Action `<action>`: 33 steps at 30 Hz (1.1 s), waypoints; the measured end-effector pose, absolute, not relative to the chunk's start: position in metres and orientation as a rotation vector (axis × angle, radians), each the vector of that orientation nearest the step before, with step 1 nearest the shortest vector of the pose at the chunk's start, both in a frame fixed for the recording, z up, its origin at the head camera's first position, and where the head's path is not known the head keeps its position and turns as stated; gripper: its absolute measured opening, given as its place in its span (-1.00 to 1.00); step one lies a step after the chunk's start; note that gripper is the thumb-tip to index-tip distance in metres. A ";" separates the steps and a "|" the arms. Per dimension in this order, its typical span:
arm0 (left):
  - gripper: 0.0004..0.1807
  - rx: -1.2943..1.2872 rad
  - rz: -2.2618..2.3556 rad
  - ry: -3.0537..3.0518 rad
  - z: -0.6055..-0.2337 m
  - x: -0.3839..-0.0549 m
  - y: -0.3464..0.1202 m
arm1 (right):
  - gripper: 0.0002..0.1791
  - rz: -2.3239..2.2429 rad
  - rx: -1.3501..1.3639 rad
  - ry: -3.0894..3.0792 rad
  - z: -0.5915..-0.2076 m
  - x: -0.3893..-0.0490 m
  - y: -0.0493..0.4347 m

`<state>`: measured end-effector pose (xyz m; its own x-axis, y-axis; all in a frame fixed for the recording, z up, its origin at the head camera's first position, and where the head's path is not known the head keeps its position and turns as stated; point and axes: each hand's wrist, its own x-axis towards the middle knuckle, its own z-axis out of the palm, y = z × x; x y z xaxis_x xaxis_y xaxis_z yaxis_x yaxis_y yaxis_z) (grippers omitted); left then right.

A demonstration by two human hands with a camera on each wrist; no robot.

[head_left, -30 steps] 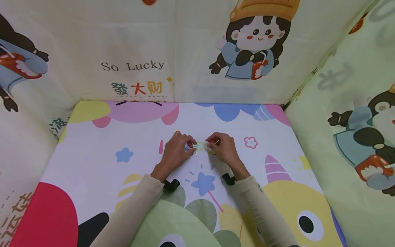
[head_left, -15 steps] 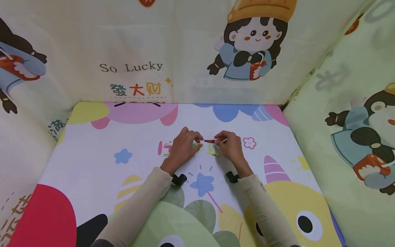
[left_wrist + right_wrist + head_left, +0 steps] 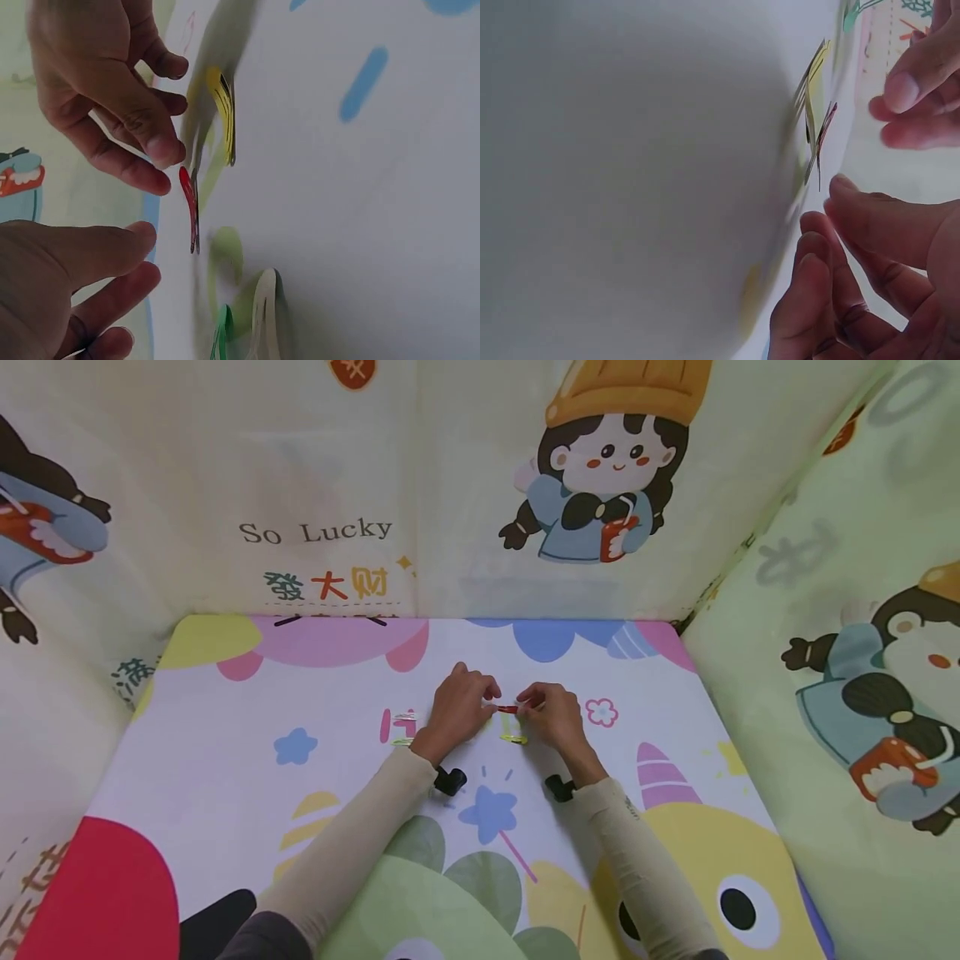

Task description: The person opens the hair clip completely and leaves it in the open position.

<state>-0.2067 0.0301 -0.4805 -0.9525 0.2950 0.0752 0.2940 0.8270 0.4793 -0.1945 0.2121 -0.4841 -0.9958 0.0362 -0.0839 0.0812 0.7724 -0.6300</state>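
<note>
Red hair clip [image 3: 189, 210] sits on the printed tabletop [image 3: 225, 718], between the two hands. Nearest: beige sleeves [image 3: 360, 839], black wrist cameras [image 3: 451, 781]. Left hand [image 3: 459, 702]: fingers loosely bent, thumb and index tips slightly apart, unloaded, just left of the clip. Right hand [image 3: 553, 714]: relaxed, thumb and index tips close together, just beside the clip's right end; contact can't be told, no pinch on it. Yellow clip [image 3: 222, 112] lies nearer the person. White clip [image 3: 264, 315] and green clip [image 3: 223, 334]: side by side, left of the red one. Back: cream wall [image 3: 330, 468], "So Lucky" lettering.
</note>
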 end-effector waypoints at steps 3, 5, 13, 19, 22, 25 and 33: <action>-0.74 0.501 0.700 2.999 -0.482 -0.210 0.035 | -0.85 -0.987 0.092 2.886 -0.484 -0.196 0.210; -0.74 0.511 0.652 2.998 -0.484 -0.212 0.037 | -0.85 -0.967 0.092 2.879 -0.486 -0.197 0.208; -0.84 0.542 0.632 2.979 -0.490 -0.212 0.043 | -0.90 -0.926 0.103 2.865 -0.489 -0.199 0.203; -0.89 0.544 0.675 2.979 -0.491 -0.213 0.043 | -0.93 -0.937 0.061 2.869 -0.487 -0.200 0.203; -0.89 0.537 0.686 2.977 -0.493 -0.213 0.042 | -0.95 -0.938 0.047 2.862 -0.487 -0.200 0.202; -0.87 0.535 0.689 2.979 -0.494 -0.213 0.040 | -0.96 -0.958 0.045 2.851 -0.487 -0.199 0.202; -0.89 0.462 0.846 2.948 -0.490 -0.209 0.036 | -0.98 -1.110 0.033 2.818 -0.483 -0.194 0.208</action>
<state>-0.2088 0.0360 -0.4895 -0.9548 0.2942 0.0433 0.2723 0.8067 0.5245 -0.1940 0.2076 -0.4834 -0.9934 -0.0209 -0.1131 0.0619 0.7320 -0.6785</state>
